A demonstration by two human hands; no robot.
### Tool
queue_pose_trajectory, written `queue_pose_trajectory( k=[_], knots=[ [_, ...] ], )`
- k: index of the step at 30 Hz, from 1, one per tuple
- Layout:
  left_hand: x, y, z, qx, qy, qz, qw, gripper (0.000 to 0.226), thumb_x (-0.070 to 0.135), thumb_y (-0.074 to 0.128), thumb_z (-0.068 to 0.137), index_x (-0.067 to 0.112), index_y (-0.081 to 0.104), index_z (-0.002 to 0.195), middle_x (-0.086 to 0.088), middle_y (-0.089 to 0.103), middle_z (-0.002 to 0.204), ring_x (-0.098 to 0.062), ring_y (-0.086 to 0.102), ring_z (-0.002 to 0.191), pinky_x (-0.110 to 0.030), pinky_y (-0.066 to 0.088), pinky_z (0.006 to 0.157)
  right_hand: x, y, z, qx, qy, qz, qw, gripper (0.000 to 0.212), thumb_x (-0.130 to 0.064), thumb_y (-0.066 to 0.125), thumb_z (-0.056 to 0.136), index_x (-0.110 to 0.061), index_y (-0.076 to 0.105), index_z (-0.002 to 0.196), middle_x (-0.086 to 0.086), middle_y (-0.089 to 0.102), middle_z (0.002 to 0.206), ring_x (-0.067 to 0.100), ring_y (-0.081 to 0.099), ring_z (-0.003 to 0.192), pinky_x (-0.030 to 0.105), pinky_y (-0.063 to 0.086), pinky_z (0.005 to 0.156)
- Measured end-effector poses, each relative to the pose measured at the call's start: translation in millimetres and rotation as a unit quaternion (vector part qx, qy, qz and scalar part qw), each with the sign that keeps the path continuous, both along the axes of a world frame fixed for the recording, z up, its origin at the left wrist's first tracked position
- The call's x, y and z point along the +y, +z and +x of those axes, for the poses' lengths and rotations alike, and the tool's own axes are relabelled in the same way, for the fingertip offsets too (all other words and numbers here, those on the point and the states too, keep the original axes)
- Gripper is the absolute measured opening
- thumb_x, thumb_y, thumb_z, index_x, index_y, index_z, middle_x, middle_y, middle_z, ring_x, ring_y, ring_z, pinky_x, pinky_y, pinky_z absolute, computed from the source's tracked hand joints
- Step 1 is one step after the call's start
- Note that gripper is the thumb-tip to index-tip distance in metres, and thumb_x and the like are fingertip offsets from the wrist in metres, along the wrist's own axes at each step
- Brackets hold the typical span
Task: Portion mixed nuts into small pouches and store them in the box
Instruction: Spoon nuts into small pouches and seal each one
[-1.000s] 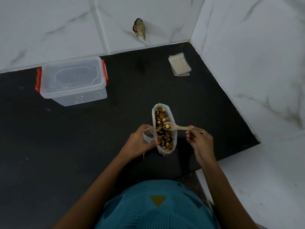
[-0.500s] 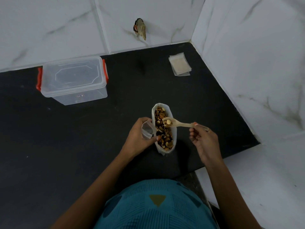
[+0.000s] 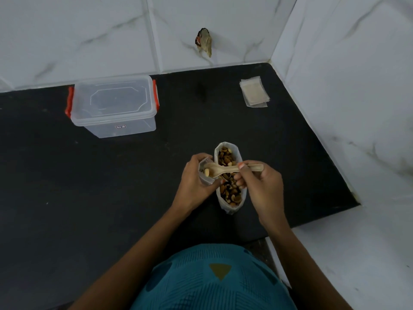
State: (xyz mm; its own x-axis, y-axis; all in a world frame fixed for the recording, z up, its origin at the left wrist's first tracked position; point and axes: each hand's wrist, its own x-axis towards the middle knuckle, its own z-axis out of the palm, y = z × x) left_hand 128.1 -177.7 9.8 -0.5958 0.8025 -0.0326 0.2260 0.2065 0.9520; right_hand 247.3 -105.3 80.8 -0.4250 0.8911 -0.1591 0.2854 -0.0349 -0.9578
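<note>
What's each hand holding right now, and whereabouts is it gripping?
The left hand holds a small clear pouch around its side, mouth open. The right hand pinches the wooden spoon by its handle, bowl over the pouch.

Single head cam, wide-angle, looks steeply down and fwd from above the person's torso at a black counter (image 3: 111,198); hands near lens, tiled wall corner (image 3: 273,57) farther off.

A black counter (image 3: 201,121) carries a lidded clear box (image 3: 112,106), nut bag (image 3: 230,198) and flat pouches (image 3: 254,91).
</note>
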Motion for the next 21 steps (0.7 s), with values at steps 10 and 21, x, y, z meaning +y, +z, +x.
queue_pose_trajectory(
  k=[10,21],
  knots=[
    [-2.4,5.3,0.3,0.103,0.019,0.004,0.994,0.041,0.022,0.076,0.072,0.019,0.051,0.104,0.016,0.05,0.102,0.008,0.045,0.103,-0.041,0.016,0.116,-16.3,7.9,-4.5,-0.122,0.148,0.216,0.958,0.015,-0.015,0.051,0.092,-0.013,0.061,0.103,-0.014,0.054,0.086,-0.004,0.056,0.075,0.007,0.045,0.071],
    [-3.2,6.0,2.5,0.002,0.035,0.055,0.998,0.044,0.05,0.068,0.067,0.042,0.045,0.103,0.008,0.055,0.111,-0.016,0.053,0.108,-0.047,0.046,0.092,-15.5,7.8,-2.1,-0.03,0.154,0.317,0.936,0.023,-0.02,0.054,0.087,-0.003,0.065,0.097,-0.007,0.06,0.089,0.007,0.058,0.087,0.01,0.046,0.075]
  ],
)
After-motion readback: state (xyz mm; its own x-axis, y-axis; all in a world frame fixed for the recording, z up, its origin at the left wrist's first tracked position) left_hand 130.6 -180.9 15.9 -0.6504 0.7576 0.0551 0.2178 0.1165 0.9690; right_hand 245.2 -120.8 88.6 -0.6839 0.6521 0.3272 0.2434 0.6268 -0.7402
